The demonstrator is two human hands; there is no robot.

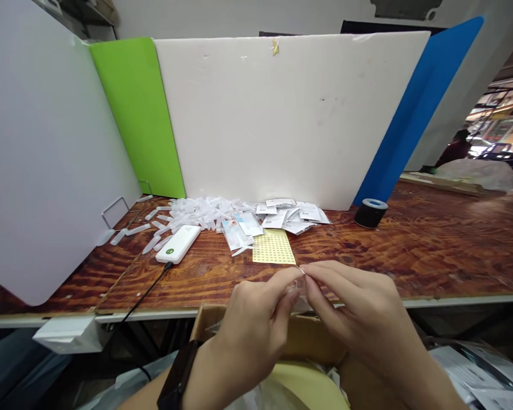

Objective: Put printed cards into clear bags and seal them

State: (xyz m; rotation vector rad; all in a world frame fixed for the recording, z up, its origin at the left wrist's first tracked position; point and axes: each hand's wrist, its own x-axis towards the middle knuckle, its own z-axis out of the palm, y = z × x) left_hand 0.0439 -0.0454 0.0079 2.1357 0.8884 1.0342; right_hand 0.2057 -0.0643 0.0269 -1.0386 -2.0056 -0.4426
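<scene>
Both hands meet above the table's front edge. My left hand (260, 319), with a black band on the wrist, is closed in a pinch on a small piece of clear plastic (297, 286). It looks like a little bag, though the fingers hide most of it. From the other side, the thumb and forefinger of my right hand (354, 299) pinch its upper edge. Just beyond the fingertips lies a yellow sheet of small round stickers (273, 247). Below my hands stands an open cardboard box (312, 337) with pale yellow and clear plastic material inside.
Behind the stickers are white-labelled packets (297, 215) and clear packets (241, 229). A heap of translucent plastic pieces (205, 212) lies left, beside a white power bank (178, 245) with a black cable. A black tape roll (370, 213) stands right. White foam board (290, 119) closes the back.
</scene>
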